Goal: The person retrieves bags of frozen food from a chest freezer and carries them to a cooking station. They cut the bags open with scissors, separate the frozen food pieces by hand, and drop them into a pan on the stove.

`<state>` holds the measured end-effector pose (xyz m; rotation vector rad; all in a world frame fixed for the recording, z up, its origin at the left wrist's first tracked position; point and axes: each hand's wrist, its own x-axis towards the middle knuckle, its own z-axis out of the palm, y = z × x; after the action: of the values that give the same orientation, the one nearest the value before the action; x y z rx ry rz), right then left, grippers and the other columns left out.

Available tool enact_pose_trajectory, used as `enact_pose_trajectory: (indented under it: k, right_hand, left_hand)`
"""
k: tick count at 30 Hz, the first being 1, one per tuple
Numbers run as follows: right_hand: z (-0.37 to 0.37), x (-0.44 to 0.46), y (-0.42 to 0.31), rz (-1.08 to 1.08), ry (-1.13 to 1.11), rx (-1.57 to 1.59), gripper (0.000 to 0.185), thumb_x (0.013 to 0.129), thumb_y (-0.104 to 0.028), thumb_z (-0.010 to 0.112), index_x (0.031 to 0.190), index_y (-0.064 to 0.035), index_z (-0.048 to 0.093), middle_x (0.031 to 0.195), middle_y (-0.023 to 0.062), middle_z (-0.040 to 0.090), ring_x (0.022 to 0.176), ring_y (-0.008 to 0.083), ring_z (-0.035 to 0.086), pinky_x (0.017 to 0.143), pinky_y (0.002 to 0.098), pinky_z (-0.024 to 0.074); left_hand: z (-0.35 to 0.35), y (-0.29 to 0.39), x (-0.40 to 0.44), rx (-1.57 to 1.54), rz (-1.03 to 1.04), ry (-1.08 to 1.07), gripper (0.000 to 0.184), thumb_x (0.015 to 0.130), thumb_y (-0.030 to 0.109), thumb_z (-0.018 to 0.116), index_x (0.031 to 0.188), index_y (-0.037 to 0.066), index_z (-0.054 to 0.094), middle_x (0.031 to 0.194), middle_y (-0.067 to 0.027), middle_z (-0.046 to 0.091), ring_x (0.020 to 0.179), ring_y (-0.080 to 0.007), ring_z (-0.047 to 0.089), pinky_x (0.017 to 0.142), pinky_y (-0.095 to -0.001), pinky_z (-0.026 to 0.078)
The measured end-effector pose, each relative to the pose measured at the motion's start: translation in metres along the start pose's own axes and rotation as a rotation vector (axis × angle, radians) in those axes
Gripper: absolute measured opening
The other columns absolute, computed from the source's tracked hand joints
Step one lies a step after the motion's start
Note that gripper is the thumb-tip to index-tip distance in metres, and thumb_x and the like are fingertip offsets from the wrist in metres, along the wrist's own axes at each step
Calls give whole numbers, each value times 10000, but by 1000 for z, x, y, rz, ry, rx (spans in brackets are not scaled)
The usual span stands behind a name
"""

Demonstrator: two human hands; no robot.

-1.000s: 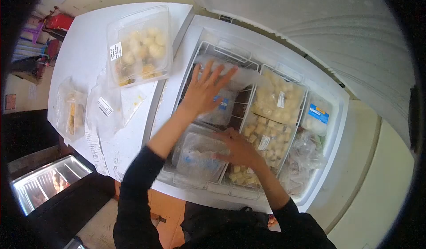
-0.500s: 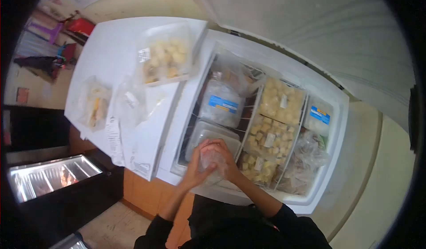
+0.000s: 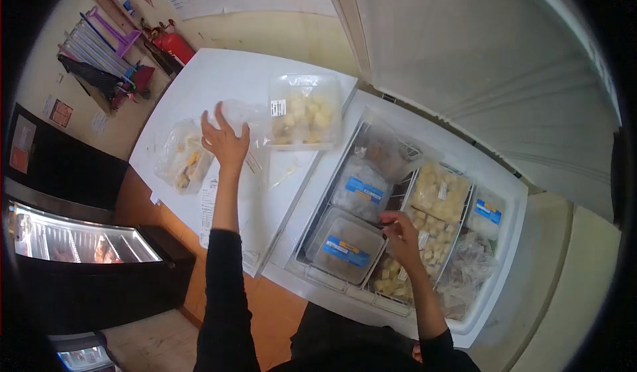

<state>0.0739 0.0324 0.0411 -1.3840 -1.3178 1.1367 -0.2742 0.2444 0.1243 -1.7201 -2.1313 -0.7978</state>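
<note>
While spread, left grip [image 3: 227, 145] beside bag [image 3: 174, 158].

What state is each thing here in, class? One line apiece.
Left hand: open, fingers spread
Right hand: fingers bent, grip unclear
Freezer: open, lid raised
Tub outside freezer: partly filled
Blue-labelled tub beside right hand: label up, contents unclear
Clear bags at freezer's right end: crumpled
Display case at left: lit
</note>
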Motion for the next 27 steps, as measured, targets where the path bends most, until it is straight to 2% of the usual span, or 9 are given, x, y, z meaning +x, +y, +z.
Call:
enact_pose_trajectory:
  k: [3,6,9,11,14,17,21,23,27]
  right_hand:
    - [24,43,5,-76,64,118,225,833,-95,589,1054,-60,566,955,50,551,798,107,532,684,232,438]
    - [51,134,-12,-76,96,171,434,819,-335,638,1125,-57,504,1064,108,541,882,168,550,745,251,441]
    - [78,222,-44,99,142,-128,673,765,-477,646,1228,-64,387,1155,182,486,976,274,536,785,332,450]
    - [93,254,-67,591,49,46,827,719,-532,659,1285,-61,282,1202,234,432,1024,363,496,713,455,484]
    - [107,277,-39,603,53,183,707,786,-492,598,1272,-93,273,1159,189,480,1048,389,488,697,579,445]
    - [98,262,-27,476,-46,160,764,819,-443,579,1347,-48,195,1218,228,438,1004,357,512,590,530,508]
    - [82,235,-7,331,24,43,682,851,-394,557,1351,-48,247,1195,209,486,1021,333,519,647,457,519]
    - [73,212,14,81,100,-60,628,865,-402,538,1327,-37,320,1139,180,531,1017,289,527,678,381,510]
    - [45,139,14,302,150,96,572,876,-406,520,1292,-37,385,1089,113,540,945,208,528,763,319,458]
  left_hand:
    - [30,-23,1,105,-187,-286,831,726,317,648,1403,178,187,1399,-242,111,1324,-396,77,959,-655,150]
    - [18,-14,-26,-10,106,-68,697,789,341,561,1397,201,249,1439,-180,155,1350,-378,47,960,-679,93]
    - [-14,7,-66,101,277,-371,635,776,376,563,1362,297,331,1466,-98,159,1367,-340,20,980,-667,48]
    - [-20,6,-80,78,228,-490,728,739,387,607,1384,315,277,1477,-95,126,1367,-344,11,982,-670,36]
    - [-11,-8,-84,110,141,-574,865,719,543,603,1422,295,163,1495,-84,57,1366,-346,-23,969,-685,65]
    - [17,-28,-88,5,74,-562,879,746,610,535,1426,192,168,1495,-88,47,1370,-323,-30,982,-671,42]
    - [30,-38,-78,83,84,-612,851,776,602,497,1411,115,207,1489,-115,71,1373,-307,-4,1007,-640,0]
    - [46,-50,-75,120,62,-551,847,785,648,435,1410,123,211,1491,-101,76,1372,-307,-30,1006,-638,-6]
    - [49,-56,-54,174,32,-566,816,803,611,449,1409,117,214,1485,-117,94,1369,-326,-5,1009,-636,4]
